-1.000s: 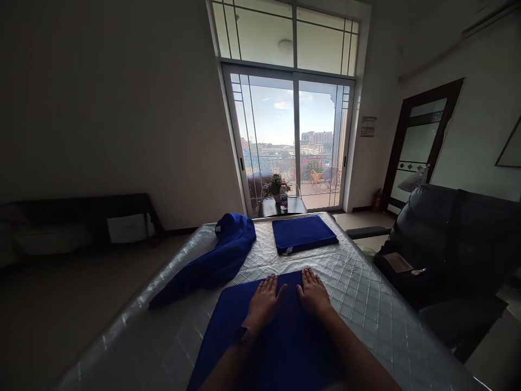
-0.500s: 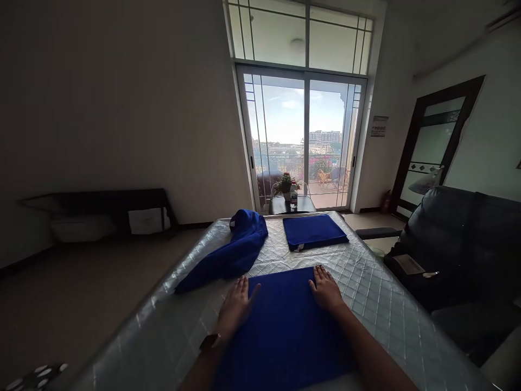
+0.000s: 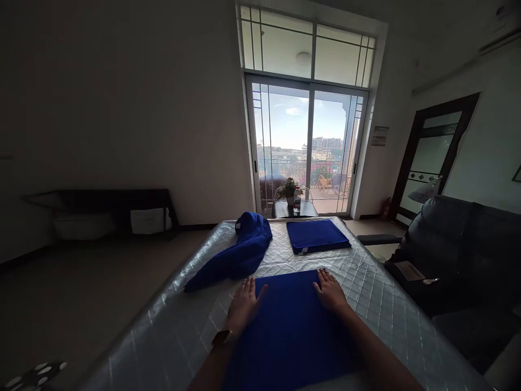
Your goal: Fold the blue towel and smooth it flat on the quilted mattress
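A flat blue cloth [image 3: 291, 326] lies in front of me on the silvery quilted table cover [image 3: 391, 315]. My left hand [image 3: 245, 304] rests on its left edge near the far corner, fingers stretched out and thumb apart. At the far right corner, my right hand [image 3: 330, 292] lies flat on the fabric, fingers extended. Beyond my left hand sits a crumpled blue cloth [image 3: 240, 252], loosely bunched. A neatly folded blue cloth [image 3: 317, 235] with a small white tag lies farther back on the right. The near edge of the cloth runs toward the bottom of the view.
A small dark table [image 3: 280, 208] with a potted plant [image 3: 288, 187] and a bottle [image 3: 297, 200] stands beyond the far edge, before a glass sliding door. To the right is a black armchair [image 3: 468, 244]. A low dark bench [image 3: 114, 203] lines the left wall.
The view has tilted up slightly and shifted left, so everything sits a little lower and farther right. Both hands keep their places on the cloth's edges.
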{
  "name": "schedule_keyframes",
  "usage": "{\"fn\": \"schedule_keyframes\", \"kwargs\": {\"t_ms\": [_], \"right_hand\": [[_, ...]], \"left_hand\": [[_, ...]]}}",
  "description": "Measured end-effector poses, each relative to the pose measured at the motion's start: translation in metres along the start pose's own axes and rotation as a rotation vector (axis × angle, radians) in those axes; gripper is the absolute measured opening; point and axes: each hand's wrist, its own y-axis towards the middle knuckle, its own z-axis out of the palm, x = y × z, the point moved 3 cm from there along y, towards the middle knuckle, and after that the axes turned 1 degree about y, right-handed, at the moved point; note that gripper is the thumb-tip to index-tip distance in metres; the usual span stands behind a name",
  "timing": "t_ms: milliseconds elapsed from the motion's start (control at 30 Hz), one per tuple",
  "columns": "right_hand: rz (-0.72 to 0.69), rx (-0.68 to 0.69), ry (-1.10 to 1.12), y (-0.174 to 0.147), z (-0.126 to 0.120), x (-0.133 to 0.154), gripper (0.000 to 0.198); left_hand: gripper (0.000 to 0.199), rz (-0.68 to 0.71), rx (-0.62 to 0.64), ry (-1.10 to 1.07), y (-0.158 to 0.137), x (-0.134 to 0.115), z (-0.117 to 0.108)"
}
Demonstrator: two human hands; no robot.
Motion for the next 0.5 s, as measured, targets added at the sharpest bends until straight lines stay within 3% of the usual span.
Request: {"fn": "schedule_keyframes", "kwargs": {"t_ms": [500], "right_hand": [[-0.001,0.013,-0.011,0.0,0.0013,0.0004,0.076]], "left_hand": [[0.096,-0.01,-0.006,-0.042,-0.0038,-0.0017,-0.006]]}}
